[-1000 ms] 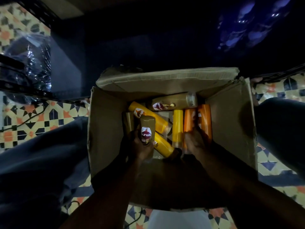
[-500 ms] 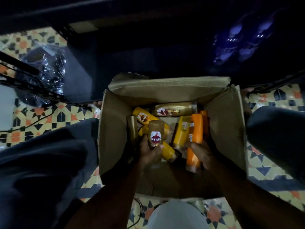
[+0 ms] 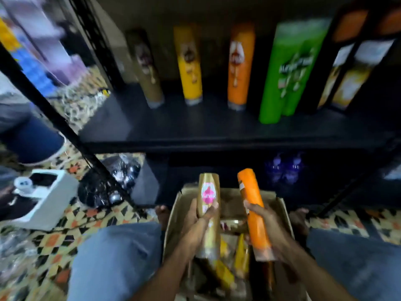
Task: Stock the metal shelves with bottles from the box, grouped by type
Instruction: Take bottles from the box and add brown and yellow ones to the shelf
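Gold bottle (image 3: 208, 211) in left hand (image 3: 196, 224), orange bottle (image 3: 252, 216) in right hand (image 3: 271, 227). Each grip is clamped round its bottle's body, and both are held above the open box (image 3: 172, 222). More bottles lie inside it, too blurred to sort. Shelf (image 3: 195, 131) ahead carries a row of upright bottles (image 3: 189, 64). Slanted black post (image 3: 65, 127) on the left. Forearms reach in from below, elbows cut off by the frame.

Underfoot: tiled floor of cream, black and orange geometric pattern (image 3: 93, 220), seen left of the left hand (image 3: 195, 217) and right of the right hand (image 3: 269, 227). Beyond both hands, black metal shelf rack (image 3: 195, 131). Far left on the tiles: white boxy object (image 3: 54, 196), shiny black plastic bag (image 3: 102, 187). Light dim.
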### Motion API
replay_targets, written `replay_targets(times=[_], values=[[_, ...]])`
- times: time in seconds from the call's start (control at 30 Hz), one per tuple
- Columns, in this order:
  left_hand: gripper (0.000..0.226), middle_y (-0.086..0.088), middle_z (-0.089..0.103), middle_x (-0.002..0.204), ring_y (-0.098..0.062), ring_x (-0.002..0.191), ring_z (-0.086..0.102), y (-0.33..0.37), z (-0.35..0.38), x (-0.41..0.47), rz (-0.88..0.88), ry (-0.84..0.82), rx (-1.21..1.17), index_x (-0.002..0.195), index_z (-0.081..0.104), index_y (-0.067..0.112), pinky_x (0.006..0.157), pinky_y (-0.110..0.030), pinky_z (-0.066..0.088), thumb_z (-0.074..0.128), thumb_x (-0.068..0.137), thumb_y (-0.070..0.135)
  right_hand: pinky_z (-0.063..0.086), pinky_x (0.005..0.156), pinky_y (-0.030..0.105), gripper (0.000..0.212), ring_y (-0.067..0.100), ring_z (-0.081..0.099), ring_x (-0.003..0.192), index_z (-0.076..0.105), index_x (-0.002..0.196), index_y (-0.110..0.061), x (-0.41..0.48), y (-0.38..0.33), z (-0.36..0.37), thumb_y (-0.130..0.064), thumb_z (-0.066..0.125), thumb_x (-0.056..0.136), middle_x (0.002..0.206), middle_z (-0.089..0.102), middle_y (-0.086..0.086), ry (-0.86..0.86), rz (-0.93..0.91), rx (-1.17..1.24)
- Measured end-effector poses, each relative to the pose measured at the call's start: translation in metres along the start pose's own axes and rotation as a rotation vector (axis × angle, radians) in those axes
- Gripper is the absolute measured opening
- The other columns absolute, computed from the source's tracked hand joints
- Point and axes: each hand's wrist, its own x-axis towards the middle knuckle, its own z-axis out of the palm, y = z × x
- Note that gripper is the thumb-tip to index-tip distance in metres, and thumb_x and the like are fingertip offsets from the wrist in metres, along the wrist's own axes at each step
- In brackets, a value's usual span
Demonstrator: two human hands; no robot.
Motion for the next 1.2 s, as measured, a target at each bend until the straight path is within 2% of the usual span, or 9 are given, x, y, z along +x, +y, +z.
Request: replay_targets(times=[0.1, 0.2, 0.27, 0.37, 0.6, 0.8, 1.0, 1.1, 1.2], values=[[0.039, 0.003, 0.076, 0.104, -0.004, 0.089, 0.073, 0.05, -0.012, -0.021, 0.127, -0.014, 0.013, 0.118, 0.065, 0.026, 0.08, -0.024, 0.059, 0.078, 0.085, 0.043, 0.05, 0.052, 0.032, 0.055, 0.023, 0.065, 0.057, 0.066, 0.11, -0.006, -0.012, -0.036, 0.018, -0.049, 0.075, 0.077, 0.082, 0.062, 0.017, -0.006, -0.166, -0.018], [0.04, 0.004, 0.076, 0.103, -0.011, 0.093, 0.073, 0.101, -0.027, -0.028, 0.272, -0.003, 0.016, 0.113, 0.065, 0.029, 0.079, -0.028, 0.059, 0.08, 0.082, 0.05, 0.046, 0.059, 0.033, 0.063, 0.022, 0.06, 0.062, 0.066, 0.108, -0.009, -0.025, -0.085, 0.043, -0.052, 0.077, 0.064, 0.079, 0.062, 0.013, -0.031, -0.309, 0.038], [0.048, 0.008, 0.076, 0.102, -0.009, 0.094, 0.072, 0.129, -0.038, -0.026, 0.368, 0.023, 0.001, 0.115, 0.063, 0.031, 0.079, -0.027, 0.056, 0.081, 0.078, 0.055, 0.051, 0.063, 0.038, 0.075, 0.024, 0.063, 0.068, 0.06, 0.112, -0.013, -0.02, -0.107, 0.056, -0.062, 0.076, 0.057, 0.087, 0.064, 0.014, -0.029, -0.422, 0.017], [0.049, 0.008, 0.075, 0.104, -0.01, 0.096, 0.072, 0.178, -0.055, -0.025, 0.509, 0.067, -0.03, 0.12, 0.061, 0.031, 0.084, -0.032, 0.057, 0.077, 0.078, 0.052, 0.053, 0.089, 0.049, 0.082, 0.024, 0.066, 0.098, 0.051, 0.122, -0.029, -0.019, -0.144, 0.084, -0.08, 0.074, 0.062, 0.116, 0.066, 0.008, 0.018, -0.648, -0.06], [0.048, 0.019, 0.071, 0.107, -0.001, 0.1, 0.068, 0.254, -0.087, 0.003, 0.744, 0.149, -0.03, 0.126, 0.053, 0.036, 0.088, -0.028, 0.056, 0.08, 0.085, 0.033, 0.045, 0.106, 0.046, 0.091, 0.016, 0.052, 0.123, 0.01, 0.149, -0.047, -0.01, -0.191, 0.129, -0.064, 0.062, 0.076, 0.142, 0.043, -0.007, 0.05, -0.91, -0.227], [0.06, 0.018, 0.064, 0.12, -0.003, 0.113, 0.062, 0.263, -0.098, 0.048, 0.729, 0.157, -0.033, 0.134, 0.045, 0.043, 0.098, -0.035, 0.053, 0.08, 0.086, 0.035, 0.046, 0.105, 0.047, 0.092, 0.02, 0.051, 0.127, 0.005, 0.146, -0.047, 0.025, -0.199, 0.147, -0.06, 0.065, 0.076, 0.148, 0.037, -0.001, 0.078, -0.959, -0.298], [0.061, 0.02, 0.062, 0.119, 0.005, 0.107, 0.062, 0.245, -0.092, 0.067, 0.776, 0.212, 0.072, 0.136, 0.039, 0.043, 0.087, -0.028, 0.054, 0.076, 0.088, 0.043, 0.045, 0.095, 0.035, 0.092, 0.02, 0.052, 0.125, 0.007, 0.144, -0.045, 0.05, -0.187, 0.145, -0.053, 0.069, 0.078, 0.149, 0.036, 0.001, 0.149, -0.968, -0.316], [0.065, 0.01, 0.056, 0.13, -0.006, 0.118, 0.059, 0.223, -0.092, 0.079, 0.754, 0.251, 0.103, 0.138, 0.035, 0.043, 0.093, -0.038, 0.057, 0.072, 0.086, 0.058, 0.045, 0.097, 0.038, 0.095, 0.019, 0.048, 0.127, 0.004, 0.148, -0.044, 0.062, -0.182, 0.142, -0.044, 0.073, 0.083, 0.152, 0.032, 0.0, 0.204, -0.981, -0.328], [0.062, 0.005, 0.053, 0.133, -0.01, 0.118, 0.058, 0.211, -0.092, 0.086, 0.722, 0.279, 0.091, 0.138, 0.035, 0.039, 0.082, -0.026, 0.057, 0.069, 0.089, 0.056, 0.048, 0.102, 0.049, 0.095, 0.021, 0.042, 0.132, 0.002, 0.149, -0.045, 0.078, -0.177, 0.137, -0.034, 0.074, 0.088, 0.154, 0.026, -0.002, 0.239, -0.953, -0.395]])
